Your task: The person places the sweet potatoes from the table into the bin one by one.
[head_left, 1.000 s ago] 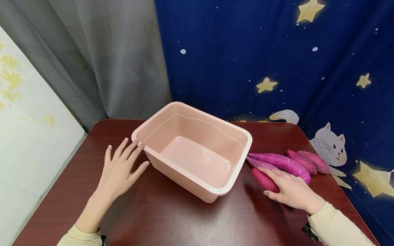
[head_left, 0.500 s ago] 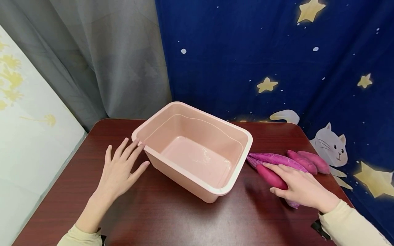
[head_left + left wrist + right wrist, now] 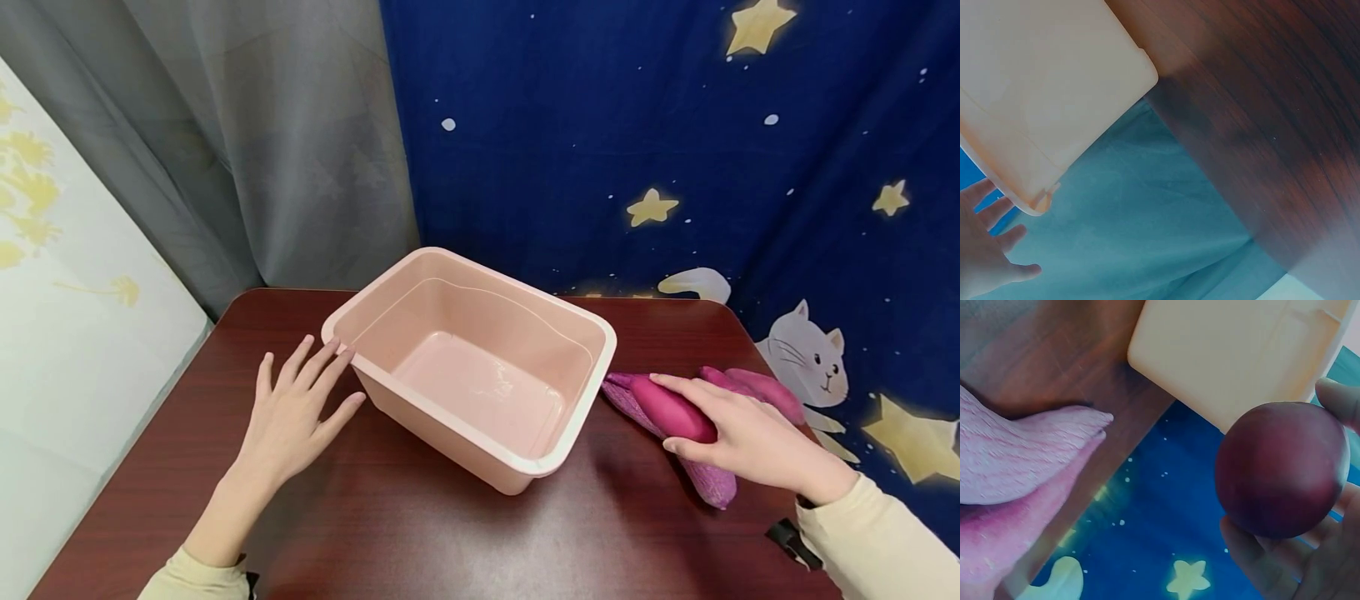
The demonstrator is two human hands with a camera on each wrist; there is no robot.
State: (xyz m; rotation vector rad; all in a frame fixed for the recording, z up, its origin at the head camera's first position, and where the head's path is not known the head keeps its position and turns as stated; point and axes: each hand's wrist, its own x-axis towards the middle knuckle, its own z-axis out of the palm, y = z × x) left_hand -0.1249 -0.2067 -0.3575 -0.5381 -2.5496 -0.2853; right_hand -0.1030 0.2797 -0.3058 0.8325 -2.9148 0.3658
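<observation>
A smooth magenta sweet potato (image 3: 672, 409) is gripped between the thumb and fingers of my right hand (image 3: 757, 433); in the right wrist view its rounded end (image 3: 1282, 470) faces the camera. Behind and beneath it in the head view, two long, rough-skinned purple sweet potatoes (image 3: 708, 483) lie on the table, partly covered by the hand. The pink plastic basin (image 3: 457, 440) stands left of them, with nothing in it. My left hand (image 3: 288, 425) has its fingers spread, fingertips at the basin's left rim; the left wrist view shows the fingers (image 3: 996, 212) by that rim.
More reddish sweet potatoes (image 3: 772, 392) lie at the table's right edge, partly behind the right hand. The dark red-brown wooden table (image 3: 420, 542) ends at a grey curtain (image 3: 315, 167) and a blue star-patterned curtain (image 3: 540, 167).
My right hand has moved to the right and slightly away with the smooth sweet potato, baring the lower end of a long one. The left hand and basin have stayed put.
</observation>
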